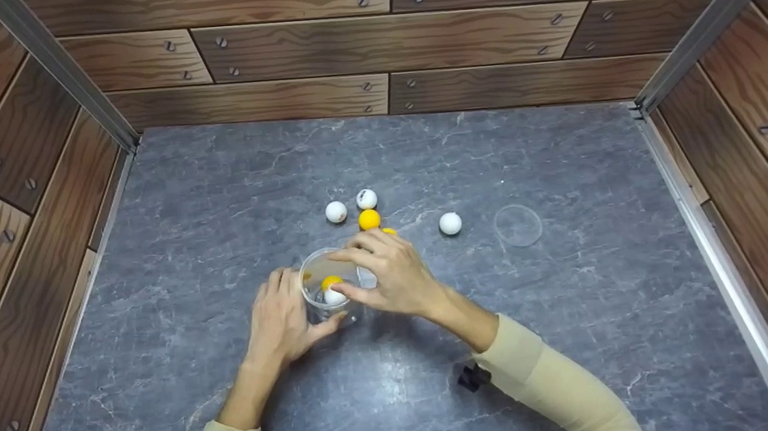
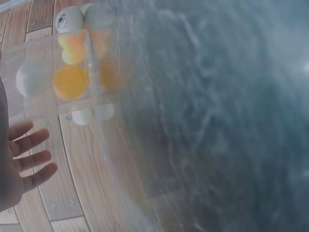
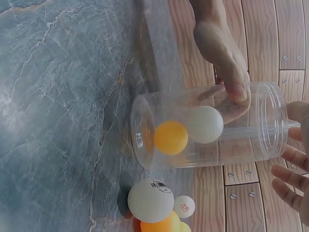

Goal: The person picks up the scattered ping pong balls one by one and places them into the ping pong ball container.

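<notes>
My left hand point(image 1: 279, 319) grips the jar point(image 3: 236, 151), with an orange ball point(image 3: 171, 137) and a white ball point(image 3: 206, 124) inside. I have my right hand point(image 1: 394, 273) at its mouth, fingers point(image 3: 292, 177) parted.

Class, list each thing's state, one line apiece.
Clear jar: upright, open
Orange ball in jar: near the bottom
White ball in jar: above that orange one
Three other white balls: loose on table
Two other orange balls: likewise
Clear disc: flat on the table
Left hand: holding the jar
Right hand: fingers spread at jar's mouth, holding nothing
</notes>
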`<state>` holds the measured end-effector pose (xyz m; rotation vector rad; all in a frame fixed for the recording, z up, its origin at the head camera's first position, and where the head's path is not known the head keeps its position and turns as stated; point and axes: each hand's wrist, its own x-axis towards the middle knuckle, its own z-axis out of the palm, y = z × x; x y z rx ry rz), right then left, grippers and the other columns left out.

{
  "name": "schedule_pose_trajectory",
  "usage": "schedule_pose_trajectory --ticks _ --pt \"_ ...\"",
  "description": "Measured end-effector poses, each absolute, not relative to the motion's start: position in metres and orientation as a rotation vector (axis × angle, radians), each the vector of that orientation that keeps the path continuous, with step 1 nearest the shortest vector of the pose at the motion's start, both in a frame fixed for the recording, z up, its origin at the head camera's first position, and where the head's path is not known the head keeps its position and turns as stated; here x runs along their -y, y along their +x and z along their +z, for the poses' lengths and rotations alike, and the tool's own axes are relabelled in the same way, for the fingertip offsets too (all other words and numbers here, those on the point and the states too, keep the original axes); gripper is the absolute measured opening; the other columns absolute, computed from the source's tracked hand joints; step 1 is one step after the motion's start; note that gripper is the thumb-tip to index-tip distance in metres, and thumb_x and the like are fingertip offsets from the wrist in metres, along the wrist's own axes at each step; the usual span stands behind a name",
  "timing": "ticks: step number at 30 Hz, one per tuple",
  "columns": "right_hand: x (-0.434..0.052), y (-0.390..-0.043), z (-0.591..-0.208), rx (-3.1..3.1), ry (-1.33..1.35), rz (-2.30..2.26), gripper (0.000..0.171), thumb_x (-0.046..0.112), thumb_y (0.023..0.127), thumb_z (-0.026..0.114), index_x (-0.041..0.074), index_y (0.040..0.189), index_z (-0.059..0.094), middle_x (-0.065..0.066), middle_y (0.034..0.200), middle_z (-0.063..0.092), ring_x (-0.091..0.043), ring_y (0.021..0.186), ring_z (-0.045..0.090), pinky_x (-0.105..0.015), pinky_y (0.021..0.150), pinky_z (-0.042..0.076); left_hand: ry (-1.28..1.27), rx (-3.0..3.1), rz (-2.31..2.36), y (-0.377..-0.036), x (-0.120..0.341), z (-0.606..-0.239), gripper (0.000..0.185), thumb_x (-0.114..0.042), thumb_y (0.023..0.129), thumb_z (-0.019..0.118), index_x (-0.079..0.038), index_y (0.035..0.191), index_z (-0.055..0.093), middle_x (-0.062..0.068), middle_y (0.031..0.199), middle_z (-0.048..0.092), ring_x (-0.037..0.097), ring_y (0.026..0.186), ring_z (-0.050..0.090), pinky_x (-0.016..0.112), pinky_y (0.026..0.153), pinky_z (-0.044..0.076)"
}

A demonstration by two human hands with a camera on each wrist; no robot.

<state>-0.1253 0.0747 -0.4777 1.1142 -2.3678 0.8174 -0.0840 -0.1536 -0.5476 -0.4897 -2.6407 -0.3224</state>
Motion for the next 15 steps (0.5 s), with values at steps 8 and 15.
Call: schedule_pose_trajectory --ticks 8,15 --pt "-0.091 -0.126 -0.471 2.320 1.115 0.845 0.041 0.038 0.087 0.083 0.014 0.120 0.077 -0.004 0.111 0.074 -0.020 0.100 0.068 -0.032 0.082 0.059 -0.482 2.696 -0.302 -0.084 0.153 -0.546 0.099 -0.081 0.075 0.064 0.004 0.125 0.060 0.018 0.111 0.066 0.033 0.105 0.062 0.043 0.081 0.055" --pt "-0.112 -0.130 -0.473 2.322 1.080 0.820 0.049 0.042 0.086 0.083 0.013 0.125 0.075 -0.005 0.111 0.075 -0.020 0.098 0.069 -0.034 0.083 0.059 -0.480 2.713 -0.314 -0.083 0.153 -0.545 0.098 -0.079 0.074 0.066 0.004 0.125 0.060 0.018 0.112 0.066 0.033 0.107 0.062 0.044 0.083 0.055"
